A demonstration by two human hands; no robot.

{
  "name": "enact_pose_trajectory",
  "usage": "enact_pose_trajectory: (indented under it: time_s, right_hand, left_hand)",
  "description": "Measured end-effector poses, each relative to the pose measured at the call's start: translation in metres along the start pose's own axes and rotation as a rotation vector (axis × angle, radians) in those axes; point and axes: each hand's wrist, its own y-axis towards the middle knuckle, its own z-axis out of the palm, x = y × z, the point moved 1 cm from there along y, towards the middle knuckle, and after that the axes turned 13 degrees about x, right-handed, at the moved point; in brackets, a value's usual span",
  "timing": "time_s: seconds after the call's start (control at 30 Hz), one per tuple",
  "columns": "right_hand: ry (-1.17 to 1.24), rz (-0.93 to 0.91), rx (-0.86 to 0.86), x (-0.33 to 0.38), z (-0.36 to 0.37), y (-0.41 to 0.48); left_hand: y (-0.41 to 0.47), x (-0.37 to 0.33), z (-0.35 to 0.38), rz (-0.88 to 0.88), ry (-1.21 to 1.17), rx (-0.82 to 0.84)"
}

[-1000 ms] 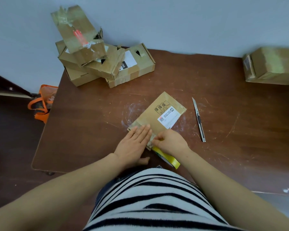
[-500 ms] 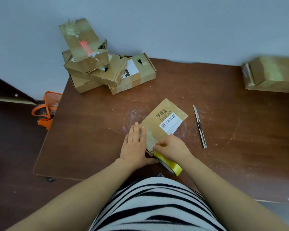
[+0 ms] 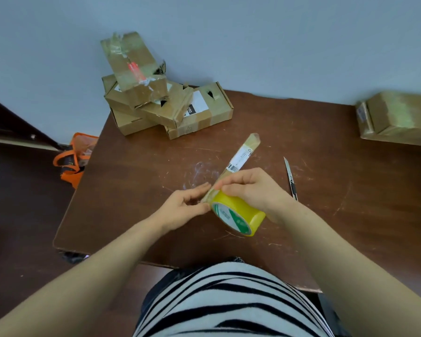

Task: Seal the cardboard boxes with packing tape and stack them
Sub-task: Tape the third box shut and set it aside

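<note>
A thin flat cardboard box [image 3: 241, 155] with a white label stands tilted up on its edge over the brown table [image 3: 136, 181], so I see it edge-on. My left hand [image 3: 182, 207] pinches its near end between fingers and thumb. My right hand [image 3: 255, 188] grips a yellow roll of packing tape [image 3: 238, 215] pressed against that same near end, fingers curled over the roll and the box edge. A strip of tape covers the near corner of the box.
A utility knife [image 3: 291, 178] lies on the table right of my hands. A loose pile of several taped boxes [image 3: 156, 103] sits at the far left corner. Another box [image 3: 399, 117] rests at the far right. An orange bag [image 3: 73, 159] lies on the floor, left.
The box was lying flat under both hands; now it is lifted onto its edge. The tape roll has come up from under my right hand and shows fully.
</note>
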Motion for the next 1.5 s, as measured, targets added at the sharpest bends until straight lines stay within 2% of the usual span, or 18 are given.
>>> enact_pose_trajectory:
  time_s: [0.1,0.17,0.27,0.33,0.4,0.57,0.73,0.8,0.9,0.97,1.07,1.17,1.27,1.37,1.5]
  right_hand:
    - [0.015,-0.022,-0.004,0.012,0.007,0.015]
    - [0.009,-0.034,0.006,0.016,0.008,0.021]
    - [0.027,-0.074,0.035,0.017,0.010,0.025]
    - [0.054,-0.114,0.045,0.015,0.012,0.025]
    - [-0.016,-0.159,0.008,0.011,0.013,0.025]
    - [-0.149,-0.107,-0.055,-0.026,0.012,0.015]
    - [-0.089,-0.009,-0.061,-0.062,0.015,0.019]
    - [-0.132,-0.008,-0.063,-0.062,0.015,0.028]
    - [-0.194,-0.006,-0.038,-0.062,0.016,0.041]
    - [-0.207,-0.012,-0.012,-0.064,0.019,0.046]
    - [-0.200,-0.028,-0.007,-0.063,0.020,0.049]
    - [-0.204,-0.015,-0.009,-0.062,0.020,0.049]
    - [-0.201,-0.020,-0.028,-0.062,0.018,0.049]
    - [-0.198,-0.021,-0.024,-0.060,0.018,0.051]
    - [-0.104,0.016,-0.007,-0.052,0.016,0.047]
  left_hand:
    - [-0.006,-0.005,0.002,0.047,0.121,-0.018]
    - [-0.005,-0.007,0.007,0.058,0.323,-0.175]
    - [-0.001,-0.009,0.011,0.074,0.478,-0.428]
    - [0.002,-0.009,0.011,0.085,0.542,-0.464]
    - [0.004,-0.010,0.009,0.075,0.593,-0.470]
    - [0.008,-0.008,0.003,0.010,0.627,-0.460]
    - [0.007,-0.009,0.006,0.019,0.640,-0.452]
    - [0.008,-0.011,0.004,0.022,0.628,-0.381]
    - [0.004,-0.014,-0.001,-0.047,0.652,-0.168]
    - [-0.002,-0.018,0.001,-0.040,0.800,-0.152]
    - [-0.007,-0.015,0.008,0.151,1.180,-0.249]
    - [-0.003,-0.010,0.013,0.146,1.293,-0.187]
    - [-0.004,-0.011,0.015,0.139,1.386,-0.231]
    - [-0.002,-0.009,0.012,0.173,1.259,-0.130]
    - [-0.006,-0.008,-0.004,0.090,0.901,-0.090]
